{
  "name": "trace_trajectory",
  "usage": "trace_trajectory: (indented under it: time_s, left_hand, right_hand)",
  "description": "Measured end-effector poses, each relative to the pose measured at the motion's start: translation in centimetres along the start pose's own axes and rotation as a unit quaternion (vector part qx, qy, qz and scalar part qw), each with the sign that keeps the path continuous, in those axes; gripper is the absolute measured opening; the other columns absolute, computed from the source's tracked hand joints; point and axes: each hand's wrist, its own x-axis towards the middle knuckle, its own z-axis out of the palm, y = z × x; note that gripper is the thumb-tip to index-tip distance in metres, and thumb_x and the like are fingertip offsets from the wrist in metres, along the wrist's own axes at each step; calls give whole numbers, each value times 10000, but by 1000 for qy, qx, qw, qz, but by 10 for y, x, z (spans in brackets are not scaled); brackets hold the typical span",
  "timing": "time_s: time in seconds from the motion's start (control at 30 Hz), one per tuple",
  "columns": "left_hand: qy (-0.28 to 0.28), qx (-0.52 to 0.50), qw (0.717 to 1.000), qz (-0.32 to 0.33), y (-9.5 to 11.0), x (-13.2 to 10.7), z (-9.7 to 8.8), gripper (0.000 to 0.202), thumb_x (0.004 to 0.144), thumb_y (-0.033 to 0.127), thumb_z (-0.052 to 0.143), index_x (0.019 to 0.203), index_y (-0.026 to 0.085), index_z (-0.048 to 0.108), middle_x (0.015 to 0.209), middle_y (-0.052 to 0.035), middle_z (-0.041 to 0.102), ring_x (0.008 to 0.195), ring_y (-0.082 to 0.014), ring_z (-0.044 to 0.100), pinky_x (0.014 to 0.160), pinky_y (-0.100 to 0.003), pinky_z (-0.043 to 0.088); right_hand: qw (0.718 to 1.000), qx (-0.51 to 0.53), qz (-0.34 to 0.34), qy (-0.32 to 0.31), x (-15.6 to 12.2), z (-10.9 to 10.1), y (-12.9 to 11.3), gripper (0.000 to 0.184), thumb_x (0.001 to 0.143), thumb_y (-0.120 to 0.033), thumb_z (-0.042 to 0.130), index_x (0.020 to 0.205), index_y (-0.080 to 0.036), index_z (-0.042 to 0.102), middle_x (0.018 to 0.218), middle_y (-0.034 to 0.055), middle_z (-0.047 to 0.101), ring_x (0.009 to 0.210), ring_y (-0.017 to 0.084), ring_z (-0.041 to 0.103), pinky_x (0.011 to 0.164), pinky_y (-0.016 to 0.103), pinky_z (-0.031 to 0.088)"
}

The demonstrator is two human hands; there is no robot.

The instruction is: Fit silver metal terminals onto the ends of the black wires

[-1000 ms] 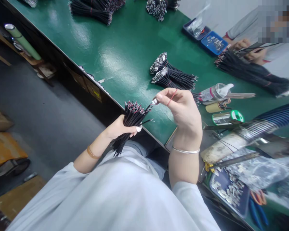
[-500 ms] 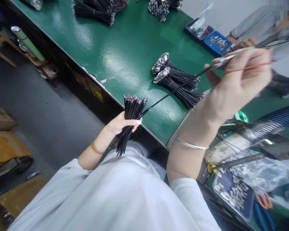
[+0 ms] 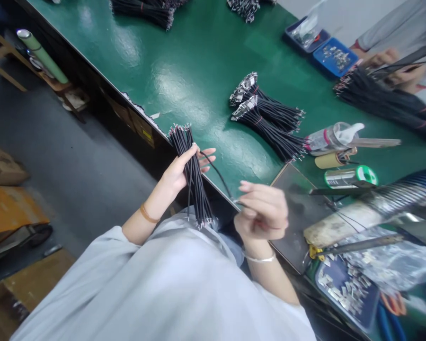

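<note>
My left hand (image 3: 177, 171) is wrapped around a bundle of short black cables (image 3: 198, 189), its thumb across the front and fingertips showing beyond the far side. Bare wire ends poke out at the top and bottom of the bundle. A single black cable (image 3: 218, 171) curves from the left fingers over to my right hand (image 3: 264, 213), which pinches its metal-tipped end near the table edge. Past them, two tied bundles of cables (image 3: 275, 135) with metal connectors lie on the green table (image 3: 195, 61).
A clear cup (image 3: 321, 140), a solder spool (image 3: 344, 178) and a ribbed hose (image 3: 386, 196) stand at the right. Below is a tray of metal connectors (image 3: 369, 310). Across the table, a co-worker's hands (image 3: 394, 68) are at a cable bundle, near a blue tray (image 3: 335, 57).
My right hand has come down and left from high over the table, bringing the cable's end closer to the bundle. The cable was taut and is now slack. The bundle has tilted.
</note>
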Motion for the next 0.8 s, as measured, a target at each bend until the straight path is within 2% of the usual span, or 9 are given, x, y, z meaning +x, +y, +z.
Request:
trace_trajectory:
  time_s: [0.07,0.1,0.2,0.37,0.47,0.57,0.6,0.7,0.8]
  left_hand:
    - [43,-15,999,24,2,1,3,270,974,280,673,746,160,593,784,-9,771,691,-123,746,629,-208,559]
    - [61,-18,997,37,3,2,4,257,962,280,692,756,160,595,740,10,747,653,-106,730,624,-199,556]
    - [82,-19,994,69,0,3,4,216,914,255,740,786,164,590,680,45,688,547,-69,663,562,-180,525]
    - [23,11,996,80,-4,0,5,169,897,185,675,780,180,554,546,106,493,398,-25,459,437,-161,389]
    - [-45,65,991,109,-8,-4,6,233,793,261,780,745,184,565,508,108,444,384,-37,428,413,-179,364]
    - [-123,116,971,168,-14,-10,5,355,650,351,907,738,167,617,509,85,510,392,-53,457,406,-203,379]
    - [-142,137,964,181,-16,-12,4,373,636,370,921,744,159,633,511,76,529,394,-59,467,402,-208,381]
    - [-192,229,939,171,-23,-20,1,353,696,390,900,819,144,677,501,59,560,390,-74,484,403,-216,389]
    - [-267,321,903,98,-26,-25,-2,355,714,390,891,832,135,675,501,45,573,411,-83,504,436,-218,426]
  right_hand:
    - [987,-45,-123,88,-21,9,-2,303,954,-551,578,787,-330,701,637,6,684,703,247,751,675,451,639]
    - [979,-69,-159,105,-28,11,-2,260,967,-488,579,806,-325,703,630,2,686,666,237,747,616,425,628]
    - [973,-116,-181,84,-43,9,1,219,998,-387,553,852,-315,700,658,-3,715,657,227,761,551,391,613]
    - [977,-94,-193,20,-58,-2,-1,164,997,-249,578,1014,-320,725,777,-1,774,785,235,798,615,383,638]
    - [991,-40,-123,41,-58,-12,-4,210,1008,-423,590,1113,-319,739,876,30,792,890,260,796,742,430,659]
    - [996,43,7,76,-42,-22,-10,456,952,-615,613,1299,-328,685,1180,76,780,1146,282,742,969,474,626]
    - [995,75,47,55,-32,-23,-12,550,924,-648,637,1379,-339,633,1308,81,739,1253,285,694,1034,479,600]
    - [979,151,116,-74,0,-19,-19,922,782,-803,686,1536,-318,470,1563,107,558,1470,313,517,1163,496,510]
    - [954,202,154,-161,28,-4,-21,1014,667,-828,765,1481,-263,550,1576,102,542,1494,328,483,1255,488,408]
